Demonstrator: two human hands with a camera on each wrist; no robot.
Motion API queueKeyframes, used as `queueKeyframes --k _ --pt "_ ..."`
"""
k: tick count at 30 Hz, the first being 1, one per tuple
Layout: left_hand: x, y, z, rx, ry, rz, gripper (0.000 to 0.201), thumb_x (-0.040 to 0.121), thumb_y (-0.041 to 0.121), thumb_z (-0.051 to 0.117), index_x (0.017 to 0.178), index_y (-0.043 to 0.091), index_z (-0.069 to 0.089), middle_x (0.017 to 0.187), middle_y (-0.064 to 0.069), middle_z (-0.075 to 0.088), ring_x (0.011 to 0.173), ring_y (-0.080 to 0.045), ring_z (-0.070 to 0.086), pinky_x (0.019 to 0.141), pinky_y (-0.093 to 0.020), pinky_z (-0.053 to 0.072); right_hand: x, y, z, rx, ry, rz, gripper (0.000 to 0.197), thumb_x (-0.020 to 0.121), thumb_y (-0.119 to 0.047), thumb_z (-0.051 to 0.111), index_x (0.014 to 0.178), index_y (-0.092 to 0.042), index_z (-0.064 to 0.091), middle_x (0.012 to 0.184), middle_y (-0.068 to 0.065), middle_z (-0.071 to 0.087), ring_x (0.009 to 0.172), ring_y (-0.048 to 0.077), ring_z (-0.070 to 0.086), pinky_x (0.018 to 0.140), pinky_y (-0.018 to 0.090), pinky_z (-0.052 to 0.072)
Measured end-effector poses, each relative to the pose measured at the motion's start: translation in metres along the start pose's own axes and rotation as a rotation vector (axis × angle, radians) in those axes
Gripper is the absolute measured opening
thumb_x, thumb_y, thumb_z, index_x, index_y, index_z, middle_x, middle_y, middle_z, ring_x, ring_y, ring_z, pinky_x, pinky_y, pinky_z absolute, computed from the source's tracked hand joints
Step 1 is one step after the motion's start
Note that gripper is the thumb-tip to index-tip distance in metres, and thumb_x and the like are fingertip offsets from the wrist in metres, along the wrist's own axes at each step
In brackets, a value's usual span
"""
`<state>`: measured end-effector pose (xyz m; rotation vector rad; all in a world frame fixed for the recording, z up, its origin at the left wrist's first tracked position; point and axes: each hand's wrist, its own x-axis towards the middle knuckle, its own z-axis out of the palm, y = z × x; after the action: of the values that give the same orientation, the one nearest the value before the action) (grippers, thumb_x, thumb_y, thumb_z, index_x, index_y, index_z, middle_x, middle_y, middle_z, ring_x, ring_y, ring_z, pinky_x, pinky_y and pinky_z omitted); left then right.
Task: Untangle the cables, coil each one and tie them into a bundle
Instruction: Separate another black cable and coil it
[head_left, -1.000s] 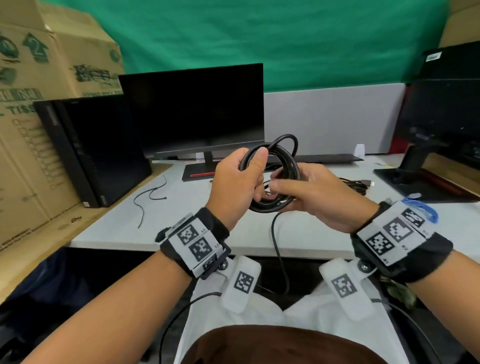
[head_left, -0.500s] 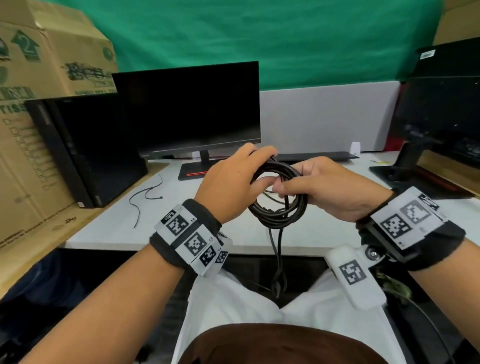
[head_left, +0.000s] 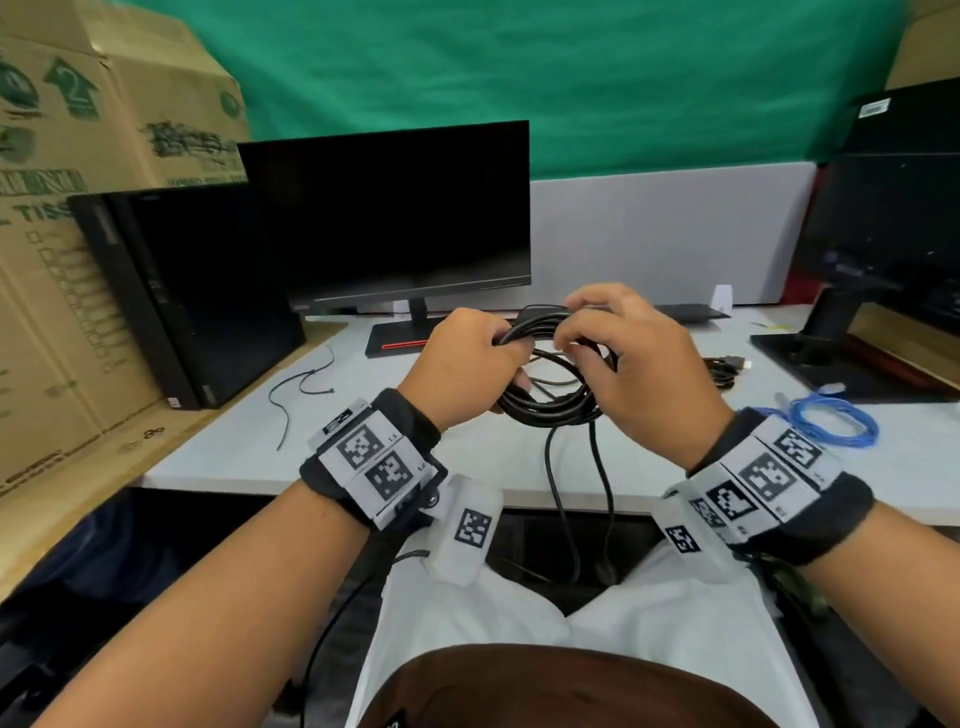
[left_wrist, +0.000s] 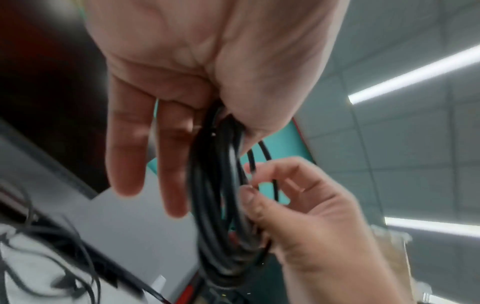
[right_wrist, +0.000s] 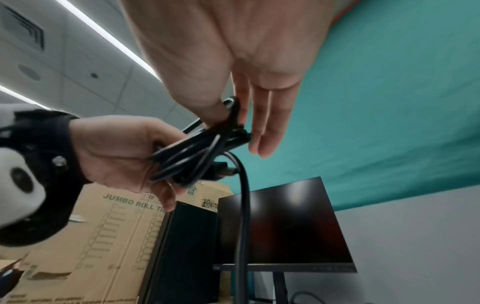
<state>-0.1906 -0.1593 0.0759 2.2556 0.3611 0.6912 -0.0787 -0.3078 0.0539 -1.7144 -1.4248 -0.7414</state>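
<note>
A black cable coil (head_left: 550, 408) is held in the air over the desk's front edge between both hands. My left hand (head_left: 498, 348) grips the coil's left side; in the left wrist view its thumb clamps the coil (left_wrist: 221, 205) while two fingers stick out straight. My right hand (head_left: 576, 332) arches over the coil's top and pinches strands between thumb and forefinger. In the right wrist view the coil (right_wrist: 197, 156) sits under that thumb. Two loose strands (head_left: 563, 499) hang from the coil down past the desk edge to my lap.
A blue coiled cable (head_left: 831, 426) lies on the white desk (head_left: 218, 457) at the right. Another black cable (head_left: 722, 369) lies behind my right hand, thin black ties (head_left: 301, 384) at the left. A monitor (head_left: 395, 218), a black PC tower (head_left: 171, 291) and cardboard boxes (head_left: 67, 156) stand behind.
The coil has tipped from upright to nearly flat. My right hand has moved from the coil's side up over its top. My left grip has shifted along the left side.
</note>
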Motion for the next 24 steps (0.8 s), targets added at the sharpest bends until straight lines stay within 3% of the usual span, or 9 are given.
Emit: queueKeyframes --k 3,5,6,9,12,15,17,21,24 --pt "-0.003 0.001 -0.002 -0.35 -0.086 -0.053 0.015 0.099 0.012 0.058 0.088 0.007 0.066 0.069 -0.007 0.074 0.07 -0.021 0.073 0.06 -0.028 0.059 0.0 0.0 0.0 0.047 -0.109 0.106 0.027 0.089 -0.019 0.07 0.115 -0.026 0.072 0.119 -0.001 0.067 0.101 0.022 0.064 0.088 0.043 0.052" --pt "-0.004 0.001 -0.004 -0.435 -0.106 0.016 0.012 0.098 0.01 0.06 0.086 0.008 0.064 0.062 -0.005 0.066 0.074 -0.021 0.072 0.071 -0.034 0.061 0.002 -0.003 -0.002 0.053 -0.219 0.157 0.033 0.089 -0.033 0.068 0.121 -0.029 0.068 0.115 -0.005 0.067 0.105 0.015 0.059 0.091 0.037 0.049" --pt "-0.005 0.002 -0.005 -0.434 -0.122 0.057 0.013 0.097 0.011 0.062 0.084 0.01 0.064 0.057 -0.003 0.059 0.07 -0.022 0.07 0.073 -0.036 0.061 0.004 -0.004 -0.004 0.067 -0.269 0.185 0.028 0.088 -0.035 0.07 0.115 -0.027 0.07 0.109 -0.006 0.067 0.102 0.012 0.058 0.09 0.034 0.048" --pt "-0.011 0.007 -0.008 -0.454 -0.16 0.1 0.026 0.097 0.015 0.064 0.072 0.021 0.066 0.047 0.008 0.045 0.047 -0.018 0.048 0.053 -0.028 0.047 0.012 -0.005 -0.017 0.385 -0.481 0.354 0.021 0.081 -0.034 0.078 0.093 -0.017 0.078 0.098 0.006 0.069 0.094 0.013 0.061 0.091 0.038 0.051" --pt "-0.012 0.012 -0.011 -0.36 -0.151 0.192 0.03 0.096 0.017 0.065 0.067 0.022 0.062 0.046 0.01 0.048 0.037 -0.014 0.04 0.043 -0.023 0.035 0.016 -0.007 -0.029 0.822 -0.648 0.581 0.028 0.077 -0.041 0.08 0.072 -0.014 0.074 0.107 0.019 0.068 0.117 0.03 0.061 0.099 0.049 0.05" --pt "-0.011 0.014 -0.01 -0.18 -0.099 0.269 0.02 0.091 0.026 0.068 0.076 0.015 0.065 0.05 0.009 0.052 0.037 -0.011 0.046 0.04 -0.021 0.036 0.017 -0.008 -0.03 1.049 -0.704 0.709 0.037 0.076 -0.035 0.08 0.058 -0.015 0.056 0.094 0.023 0.056 0.126 0.032 0.056 0.101 0.056 0.049" --pt "-0.009 0.009 -0.006 0.003 -0.022 0.307 0.021 0.09 0.033 0.071 0.078 0.017 0.066 0.055 0.009 0.057 0.045 -0.009 0.053 0.046 -0.025 0.042 0.018 -0.01 -0.032 0.903 -0.712 0.72 0.04 0.077 -0.039 0.081 0.056 -0.016 0.057 0.085 0.027 0.046 0.118 0.037 0.058 0.097 0.052 0.053" --pt "-0.006 0.001 0.003 0.192 0.158 0.283 0.025 0.089 0.043 0.069 0.076 0.023 0.061 0.059 0.008 0.056 0.06 -0.015 0.055 0.058 -0.037 0.048 0.017 -0.017 -0.028 0.107 -0.431 0.387 0.039 0.084 -0.048 0.069 0.062 -0.015 0.069 0.073 0.019 0.064 0.076 0.035 0.059 0.069 0.04 0.051" --pt "-0.005 0.003 0.007 0.189 0.221 0.322 0.032 0.085 0.052 0.062 0.076 0.022 0.058 0.06 0.008 0.054 0.061 -0.016 0.053 0.057 -0.035 0.045 0.018 -0.024 -0.024 0.01 -0.249 0.352 0.053 0.084 -0.037 0.067 0.048 -0.006 0.045 0.06 0.024 0.052 0.06 0.034 0.051 0.057 0.041 0.045"
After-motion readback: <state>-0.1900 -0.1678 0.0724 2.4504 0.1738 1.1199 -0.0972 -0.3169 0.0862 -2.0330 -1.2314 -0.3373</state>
